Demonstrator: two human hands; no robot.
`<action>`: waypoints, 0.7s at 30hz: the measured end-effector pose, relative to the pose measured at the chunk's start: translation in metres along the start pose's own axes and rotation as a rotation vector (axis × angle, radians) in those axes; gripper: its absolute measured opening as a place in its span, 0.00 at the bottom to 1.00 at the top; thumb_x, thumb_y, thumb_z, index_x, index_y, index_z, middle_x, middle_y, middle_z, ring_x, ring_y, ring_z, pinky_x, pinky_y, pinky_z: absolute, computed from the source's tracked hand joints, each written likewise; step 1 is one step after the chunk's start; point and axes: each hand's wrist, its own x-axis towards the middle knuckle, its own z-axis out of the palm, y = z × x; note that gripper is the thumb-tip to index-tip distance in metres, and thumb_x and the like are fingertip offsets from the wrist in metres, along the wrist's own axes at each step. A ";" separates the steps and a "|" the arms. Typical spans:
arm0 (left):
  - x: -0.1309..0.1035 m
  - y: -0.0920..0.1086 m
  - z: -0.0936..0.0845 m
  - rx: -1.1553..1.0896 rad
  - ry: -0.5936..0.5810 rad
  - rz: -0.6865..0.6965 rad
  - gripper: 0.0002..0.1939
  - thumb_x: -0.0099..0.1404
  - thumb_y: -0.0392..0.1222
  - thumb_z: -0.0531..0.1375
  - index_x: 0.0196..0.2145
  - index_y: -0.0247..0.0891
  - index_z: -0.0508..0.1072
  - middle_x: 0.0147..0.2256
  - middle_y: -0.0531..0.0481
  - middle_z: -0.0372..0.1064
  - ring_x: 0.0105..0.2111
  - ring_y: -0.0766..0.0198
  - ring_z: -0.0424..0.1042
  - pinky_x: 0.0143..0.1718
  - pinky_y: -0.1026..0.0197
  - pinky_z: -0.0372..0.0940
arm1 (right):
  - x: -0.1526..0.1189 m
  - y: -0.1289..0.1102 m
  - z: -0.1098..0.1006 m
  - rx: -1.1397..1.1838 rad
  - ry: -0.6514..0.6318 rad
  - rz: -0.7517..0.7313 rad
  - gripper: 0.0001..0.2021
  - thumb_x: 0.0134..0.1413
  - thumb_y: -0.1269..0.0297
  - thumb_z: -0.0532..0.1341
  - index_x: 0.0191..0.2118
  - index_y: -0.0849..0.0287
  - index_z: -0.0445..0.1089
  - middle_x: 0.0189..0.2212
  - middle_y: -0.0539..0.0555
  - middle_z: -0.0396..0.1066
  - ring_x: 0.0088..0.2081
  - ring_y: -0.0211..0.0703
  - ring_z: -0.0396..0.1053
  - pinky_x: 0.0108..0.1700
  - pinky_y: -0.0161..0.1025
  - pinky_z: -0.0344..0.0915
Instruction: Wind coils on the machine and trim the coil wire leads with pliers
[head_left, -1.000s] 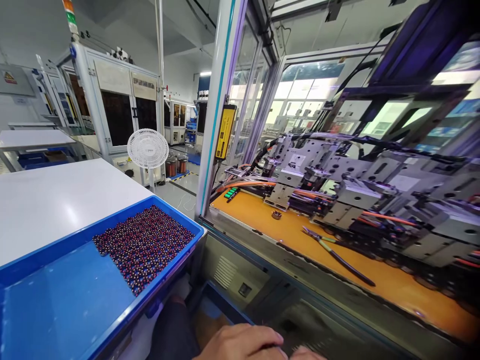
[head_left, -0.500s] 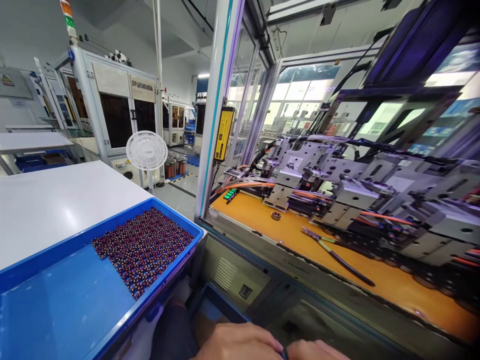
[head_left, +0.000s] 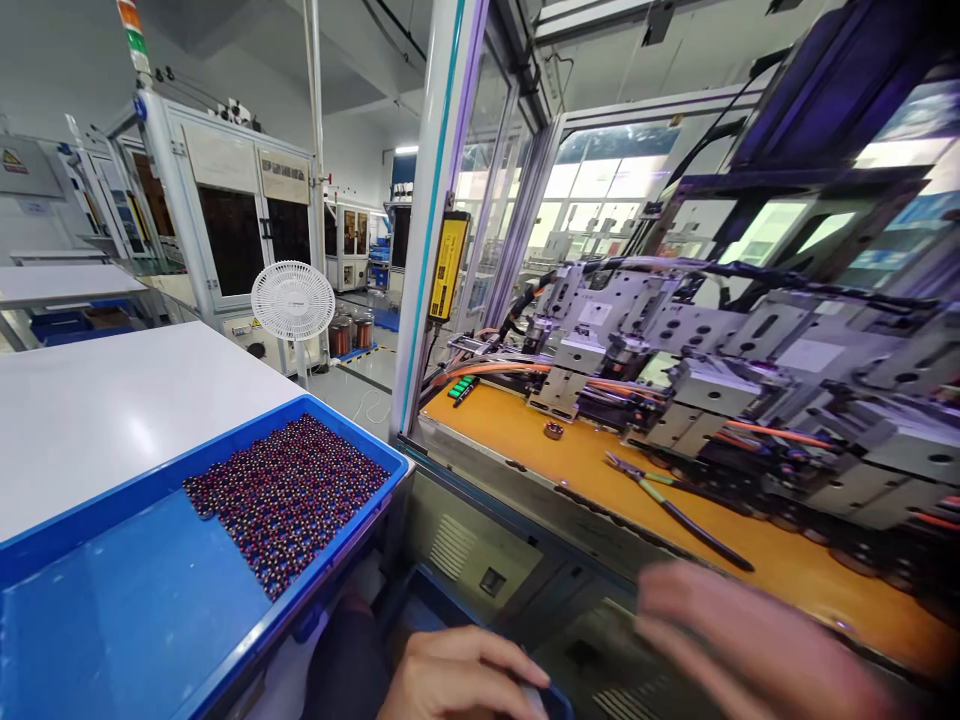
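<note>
My left hand (head_left: 461, 675) is low in the middle of the view, its fingers curled over something pale that I cannot make out. A blue edge shows just beside its fingertips. My right hand (head_left: 750, 640) is a smear of motion in front of the machine's lower front, near the orange work surface (head_left: 517, 430). Whether it holds anything cannot be told. On that surface lie a pair of pliers (head_left: 679, 515) with dark handles and a small copper-coloured ring-shaped part (head_left: 553, 430).
A blue tray (head_left: 135, 640) at the left holds many small dark parts, beside a white table (head_left: 127, 420). Machine units (head_left: 705, 390) with orange hoses line the back of the orange surface. A frame post (head_left: 431, 220) rises mid-view; a white fan (head_left: 292, 300) stands behind.
My right hand has moved away from my left, up and to the right, and is now blurred. My left hand has shifted slightly left. The tray, pliers and ring-shaped part stay put.
</note>
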 end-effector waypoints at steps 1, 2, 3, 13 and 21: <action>0.002 0.001 -0.001 0.023 0.059 0.032 0.11 0.56 0.34 0.70 0.39 0.40 0.83 0.39 0.39 0.81 0.36 0.59 0.81 0.40 0.66 0.74 | -0.001 0.029 -0.002 -0.030 -0.001 0.058 0.10 0.64 0.56 0.57 0.41 0.55 0.72 0.35 0.56 0.77 0.35 0.48 0.76 0.39 0.40 0.74; 0.004 0.003 -0.002 0.041 0.110 0.038 0.13 0.55 0.31 0.69 0.39 0.41 0.83 0.39 0.40 0.81 0.36 0.59 0.81 0.39 0.66 0.74 | -0.003 0.058 -0.002 -0.108 -0.030 0.171 0.13 0.63 0.52 0.57 0.42 0.55 0.72 0.37 0.58 0.77 0.37 0.50 0.77 0.41 0.43 0.75; 0.005 0.005 -0.002 0.055 0.149 0.024 0.15 0.54 0.28 0.68 0.39 0.41 0.82 0.39 0.41 0.81 0.35 0.60 0.81 0.37 0.67 0.74 | -0.006 0.084 0.000 -0.161 -0.073 0.305 0.18 0.62 0.47 0.55 0.43 0.56 0.72 0.41 0.61 0.77 0.40 0.55 0.77 0.43 0.48 0.75; 0.013 0.026 -0.005 0.095 0.379 -0.267 0.04 0.62 0.35 0.66 0.36 0.36 0.80 0.43 0.39 0.79 0.40 0.59 0.80 0.36 0.64 0.76 | -0.024 0.121 0.009 -0.284 -0.443 0.576 0.32 0.62 0.43 0.48 0.50 0.68 0.74 0.51 0.70 0.72 0.53 0.69 0.66 0.52 0.64 0.66; 0.017 0.018 0.006 0.100 0.314 -0.310 0.08 0.63 0.34 0.65 0.39 0.44 0.80 0.46 0.47 0.78 0.46 0.60 0.78 0.41 0.63 0.77 | -0.050 0.079 -0.012 -0.281 -0.440 0.510 0.27 0.60 0.54 0.57 0.57 0.70 0.66 0.48 0.68 0.68 0.48 0.59 0.69 0.52 0.53 0.68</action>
